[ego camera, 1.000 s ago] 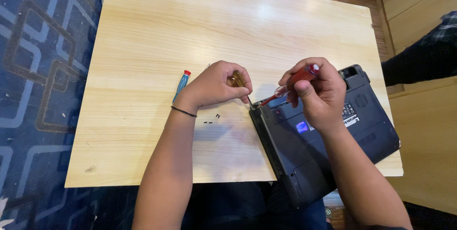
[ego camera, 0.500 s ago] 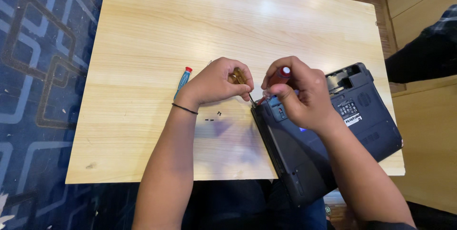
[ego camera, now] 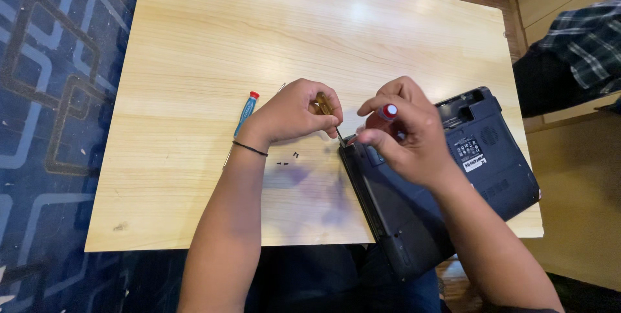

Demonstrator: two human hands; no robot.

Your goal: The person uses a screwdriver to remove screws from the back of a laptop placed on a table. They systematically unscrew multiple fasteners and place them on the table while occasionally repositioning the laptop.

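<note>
1. We see a pale wooden table [ego camera: 194, 47] over a blue patterned carpet [ego camera: 52, 93], with a plaid sleeve [ego camera: 585, 41] of another person at the far right.
2. A dark laptop [ego camera: 498, 177] lies upside down at the table's near right corner, its long axis running from near left to far right, its near end hanging over the table edge.
3. Our right hand [ego camera: 404, 138] hovers over the laptop's left far corner, fingers curled narrowly around a red-capped tool [ego camera: 388, 111]. The cap pokes up between thumb and forefinger; the shaft is hidden, so we cannot tell its direction.
4. Our left hand [ego camera: 291, 115] rests on the table just left of the laptop, fingers closed on an amber-handled screwdriver [ego camera: 325, 106]. The handle lies inside the curled fingers, and the thin blade slants down and right, its tip meeting the laptop's corner.
5. A blue screwdriver [ego camera: 246, 113] with a red cap lies loose just left of the left hand, long axis pointing far to near, slightly tilted.
6. Tiny dark screws [ego camera: 290, 159] sit on the table near the left wrist.
</note>
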